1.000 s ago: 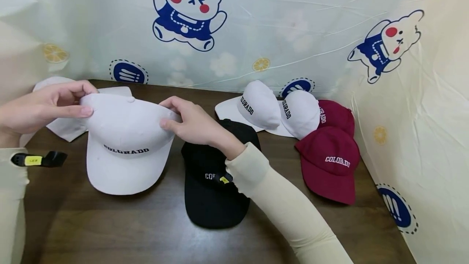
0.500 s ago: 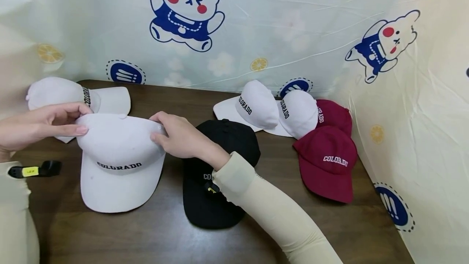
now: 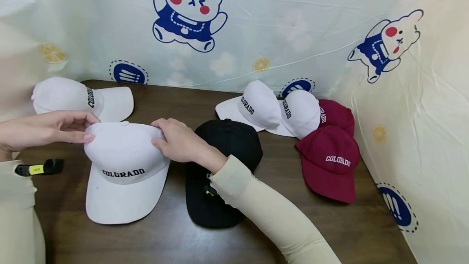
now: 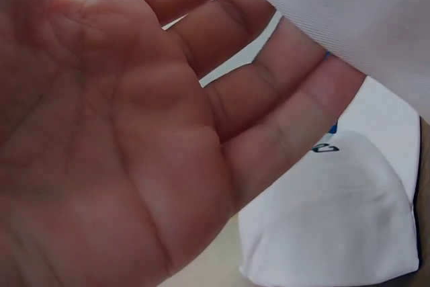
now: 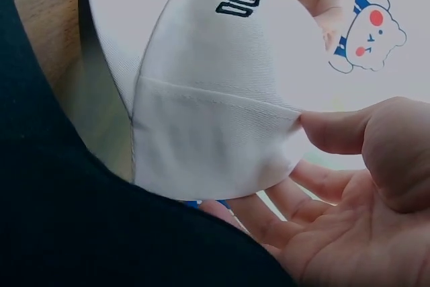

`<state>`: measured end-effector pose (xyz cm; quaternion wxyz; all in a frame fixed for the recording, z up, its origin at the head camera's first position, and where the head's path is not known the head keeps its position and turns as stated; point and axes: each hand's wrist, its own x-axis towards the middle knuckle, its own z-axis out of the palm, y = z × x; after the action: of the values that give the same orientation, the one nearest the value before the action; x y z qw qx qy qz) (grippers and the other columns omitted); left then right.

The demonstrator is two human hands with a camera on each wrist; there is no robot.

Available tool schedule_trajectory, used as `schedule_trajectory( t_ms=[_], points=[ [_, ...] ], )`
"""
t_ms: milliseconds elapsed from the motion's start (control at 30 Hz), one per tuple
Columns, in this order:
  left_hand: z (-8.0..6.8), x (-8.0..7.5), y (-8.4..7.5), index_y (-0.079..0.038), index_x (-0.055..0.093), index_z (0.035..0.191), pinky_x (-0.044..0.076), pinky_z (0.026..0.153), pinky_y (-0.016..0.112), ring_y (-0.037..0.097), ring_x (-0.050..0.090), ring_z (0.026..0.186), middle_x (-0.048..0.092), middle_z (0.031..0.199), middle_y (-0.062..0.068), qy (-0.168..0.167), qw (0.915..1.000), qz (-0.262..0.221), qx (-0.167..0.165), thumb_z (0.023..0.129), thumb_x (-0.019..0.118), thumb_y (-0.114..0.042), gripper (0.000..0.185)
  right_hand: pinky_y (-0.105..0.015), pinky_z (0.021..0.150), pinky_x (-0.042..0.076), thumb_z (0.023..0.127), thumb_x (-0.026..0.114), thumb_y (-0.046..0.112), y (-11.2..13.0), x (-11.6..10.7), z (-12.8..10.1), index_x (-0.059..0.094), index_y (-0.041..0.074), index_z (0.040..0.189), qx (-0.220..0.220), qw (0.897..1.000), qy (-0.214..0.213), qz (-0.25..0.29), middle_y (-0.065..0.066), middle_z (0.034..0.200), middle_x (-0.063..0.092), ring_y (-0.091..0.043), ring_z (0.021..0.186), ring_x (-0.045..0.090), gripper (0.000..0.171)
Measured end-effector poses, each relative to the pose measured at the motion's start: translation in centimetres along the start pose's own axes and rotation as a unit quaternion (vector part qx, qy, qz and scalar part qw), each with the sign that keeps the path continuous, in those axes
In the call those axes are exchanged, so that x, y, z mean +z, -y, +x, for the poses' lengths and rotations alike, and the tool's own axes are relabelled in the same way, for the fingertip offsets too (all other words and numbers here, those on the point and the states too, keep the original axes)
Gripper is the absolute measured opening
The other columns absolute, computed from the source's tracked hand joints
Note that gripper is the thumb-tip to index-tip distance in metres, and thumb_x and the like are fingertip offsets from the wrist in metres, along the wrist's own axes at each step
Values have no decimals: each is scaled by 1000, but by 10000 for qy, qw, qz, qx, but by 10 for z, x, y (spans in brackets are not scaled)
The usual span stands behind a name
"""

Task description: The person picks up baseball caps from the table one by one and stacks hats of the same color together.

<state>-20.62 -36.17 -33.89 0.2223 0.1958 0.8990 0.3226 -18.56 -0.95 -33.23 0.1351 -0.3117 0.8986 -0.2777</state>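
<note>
A white baseball cap (image 3: 124, 150) with COLORADO in black lettering faces me at the left of the table, brim toward the front. My left hand (image 3: 62, 129) pinches the crown's left side, thumb in front and fingers behind. On the other side my right hand (image 3: 183, 141) grips the crown's edge; the right wrist view shows its thumb on the fabric (image 5: 208, 126) and the fingers behind. Whether the brim touches the table I cannot tell. Beside it, partly under my right forearm, lies a black cap (image 3: 234, 146).
Another white cap (image 3: 60, 95) lies at the back left, partly behind my left hand. At the back right sit two white caps (image 3: 258, 103) overlapping in a row, with two maroon caps (image 3: 329, 150) at the right. A printed curtain (image 3: 264, 23) borders the brown table (image 3: 139, 243).
Both hands have brought the white cap down and toward the front of the table, keeping hold of it. More of the back left white cap shows. The other caps have stayed put.
</note>
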Motion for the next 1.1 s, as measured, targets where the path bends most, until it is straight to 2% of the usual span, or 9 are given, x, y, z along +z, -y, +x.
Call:
schedule_trajectory(
  t_ms=[200,433,633,833,1100],
  points=[
    [-1,2,8,-12,59,128,47,79,26,9,57,101,66,113,1,110,9999,-34,-75,107,62,-16,21,-21,102,48,112,55,24,2,8,3,46,10,159,18,9996,154,-237,-6,153,56,-14,136,55,50],
    [1,2,19,-11,59,130,48,79,22,8,60,101,70,113,-1,266,9995,4,150,107,61,-11,23,-20,102,47,112,54,25,3,16,4,43,11,161,91,9986,268,-455,-4,155,54,-11,136,54,52],
    [5,2,20,-9,60,129,49,79,21,7,60,99,70,113,-5,327,9988,-66,364,105,61,-5,24,-19,101,47,112,54,25,-1,17,4,42,13,161,66,9987,284,-423,-3,155,53,-10,135,54,52],
    [5,2,19,-8,60,127,49,78,21,6,60,98,70,111,-6,335,9987,-156,362,104,62,-3,24,-17,104,45,112,55,25,-6,19,8,43,13,160,-119,9985,285,-454,-2,154,54,-9,136,53,52],
    [4,1,23,-12,62,128,48,79,19,5,61,99,71,112,-6,378,9979,-224,468,104,61,-1,26,-16,106,44,112,55,25,-7,21,11,44,13,160,-155,9982,317,-482,-1,156,54,-9,139,52,51]
  ],
)
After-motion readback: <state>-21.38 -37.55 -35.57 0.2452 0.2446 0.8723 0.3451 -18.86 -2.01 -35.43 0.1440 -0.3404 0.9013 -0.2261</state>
